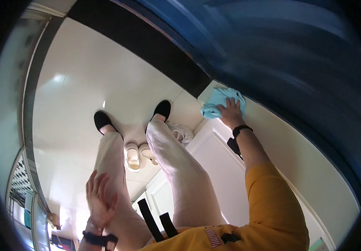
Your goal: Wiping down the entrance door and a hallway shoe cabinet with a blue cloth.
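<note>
My right hand (pixel 231 113) lies with spread fingers on a folded light-blue cloth (pixel 219 99), pressing it on the near end of a pale ledge (pixel 293 150) beside a dark blue panel. A dark band is round the right wrist. My left hand (pixel 100 196) is in front of my left thigh at the lower left, fingers apart and holding nothing; a black band sits on that wrist too.
White cabinet doors (pixel 215 166) stand below the ledge. Cream clogs (pixel 132 157) and a pale crumpled bag (pixel 183 132) are on the glossy tiled floor (pixel 83 78). A black threshold strip (pixel 155 47) runs along the blue panel (pixel 277 56). Glass panels line the left.
</note>
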Demonstrator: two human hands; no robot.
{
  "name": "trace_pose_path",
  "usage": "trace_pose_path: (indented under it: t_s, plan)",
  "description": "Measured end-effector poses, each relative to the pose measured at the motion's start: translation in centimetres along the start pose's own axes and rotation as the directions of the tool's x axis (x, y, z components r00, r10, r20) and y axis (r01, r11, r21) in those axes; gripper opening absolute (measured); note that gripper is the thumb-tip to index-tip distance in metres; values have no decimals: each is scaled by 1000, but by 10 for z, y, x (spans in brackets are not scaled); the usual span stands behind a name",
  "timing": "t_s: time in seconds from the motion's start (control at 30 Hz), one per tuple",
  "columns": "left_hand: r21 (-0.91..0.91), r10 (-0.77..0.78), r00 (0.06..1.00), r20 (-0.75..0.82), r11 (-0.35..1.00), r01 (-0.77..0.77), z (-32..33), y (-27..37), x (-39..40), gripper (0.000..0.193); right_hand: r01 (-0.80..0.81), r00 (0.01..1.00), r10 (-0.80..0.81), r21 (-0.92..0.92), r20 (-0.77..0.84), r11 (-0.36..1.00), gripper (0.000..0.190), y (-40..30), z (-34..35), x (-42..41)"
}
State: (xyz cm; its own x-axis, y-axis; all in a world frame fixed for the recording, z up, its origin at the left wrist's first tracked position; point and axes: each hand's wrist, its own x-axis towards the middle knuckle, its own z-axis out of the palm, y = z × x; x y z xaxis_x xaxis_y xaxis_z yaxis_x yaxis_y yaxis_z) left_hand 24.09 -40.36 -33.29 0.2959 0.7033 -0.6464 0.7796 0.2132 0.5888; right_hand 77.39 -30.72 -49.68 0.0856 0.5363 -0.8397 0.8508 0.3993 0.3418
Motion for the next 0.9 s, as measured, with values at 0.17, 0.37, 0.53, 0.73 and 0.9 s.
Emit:
trace_pose_path:
  t_s: [0.17, 0.37, 0.53, 0.73, 0.9]
  plan:
    - [46, 39, 999, -4, 998, -39, -15, -5, 22, 49, -74, 997, 77, -63, 32, 995, 43, -14, 32, 98]
    - [66, 48, 999, 14, 997, -49, -29, 8, 28, 47, -22, 991, 18, -27, -135, 999, 37, -20, 38, 79]
    - [-20, 169, 984, -56, 985, -171, -10, 35, 40, 45, -3, 997, 10, 86, -70, 996, 34, 1, -13, -44]
    - [108, 315, 944, -102, 947, -304, 5, 9, 26, 50, -112, 967, 127, 81, -221, 990, 35, 41, -68, -200]
    - [180, 386, 920, -58, 911, -371, -67, 25, 33, 46, -301, 919, 305, 54, -251, 952, 33, 80, -115, -320]
